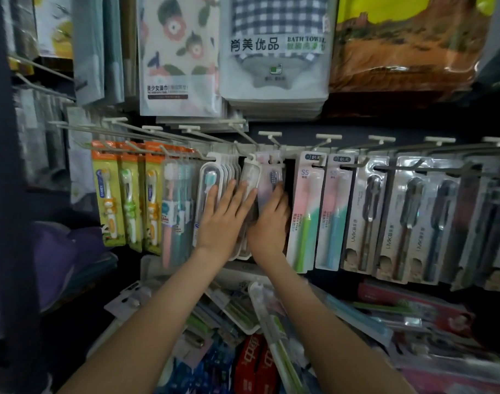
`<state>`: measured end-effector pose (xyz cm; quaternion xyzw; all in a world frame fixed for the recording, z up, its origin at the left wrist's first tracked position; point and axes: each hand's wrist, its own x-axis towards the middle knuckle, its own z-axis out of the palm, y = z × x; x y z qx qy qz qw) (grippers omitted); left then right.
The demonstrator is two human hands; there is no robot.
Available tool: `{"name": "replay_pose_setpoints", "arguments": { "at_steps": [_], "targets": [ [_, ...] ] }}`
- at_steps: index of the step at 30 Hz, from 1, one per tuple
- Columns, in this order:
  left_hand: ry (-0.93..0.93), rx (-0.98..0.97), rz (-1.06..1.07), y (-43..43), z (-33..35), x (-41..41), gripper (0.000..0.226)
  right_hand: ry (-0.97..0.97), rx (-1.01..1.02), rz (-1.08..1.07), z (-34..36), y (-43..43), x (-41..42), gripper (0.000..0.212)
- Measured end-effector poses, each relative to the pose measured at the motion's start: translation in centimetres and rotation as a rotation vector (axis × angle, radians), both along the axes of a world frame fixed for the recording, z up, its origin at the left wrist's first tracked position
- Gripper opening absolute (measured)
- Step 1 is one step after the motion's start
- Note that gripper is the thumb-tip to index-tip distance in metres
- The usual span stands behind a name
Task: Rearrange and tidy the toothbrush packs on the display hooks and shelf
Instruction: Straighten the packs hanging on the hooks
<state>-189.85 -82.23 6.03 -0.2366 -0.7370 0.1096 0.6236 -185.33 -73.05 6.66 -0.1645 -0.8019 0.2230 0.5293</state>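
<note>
A row of toothbrush packs hangs on white display hooks (270, 134) across the middle. My left hand (224, 216) lies flat, fingers straight and spread, on the white-framed packs (210, 177) with a blue-headed brush. My right hand (270, 220) presses a pale pink translucent pack (267, 177) on the neighbouring hook; its fingertips reach round the pack's right edge. Pink-green and blue "SS" packs (307, 211) hang just right of my hands. Loose toothbrush packs (267, 317) lie in a jumble on the shelf below, under my forearms.
Orange-yellow children's brush packs (112, 191) hang at the left, silver-grey packs (385, 217) at the right. Bagged bath towels (275, 52) hang above the hooks. Purple folded cloth (55, 260) sits at the far left. Empty hooks jut out at upper left.
</note>
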Motion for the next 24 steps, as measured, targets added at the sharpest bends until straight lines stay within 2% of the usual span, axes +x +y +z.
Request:
{"name": "replay_pose_setpoints", "arguments": {
  "at_steps": [5, 10, 16, 20, 24],
  "targets": [
    [-0.073, -0.072, 0.041, -0.9, 0.0, 1.1, 0.082, -0.031, -0.075, -0.042, 0.5, -0.8, 1.4, 0.088],
    [-0.102, -0.058, 0.061, -0.9, 0.4, 2.0, 0.090, -0.082, -0.081, -0.050, 0.8, -1.2, 3.0, 0.092],
    [-0.091, -0.056, 0.065, -0.9, 0.9, 2.7, 0.086, -0.118, -0.041, -0.010, 1.3, -1.5, 4.8, 0.088],
    [-0.097, -0.045, 0.051, -1.0, 0.8, 3.1, 0.085, -0.070, -0.025, 0.035, 1.6, -1.9, 5.6, 0.088],
    [-0.137, -0.023, 0.022, -1.2, 1.1, 3.3, 0.082, -0.112, 0.040, -0.023, 1.6, -1.9, 6.5, 0.092]
  ]
}}
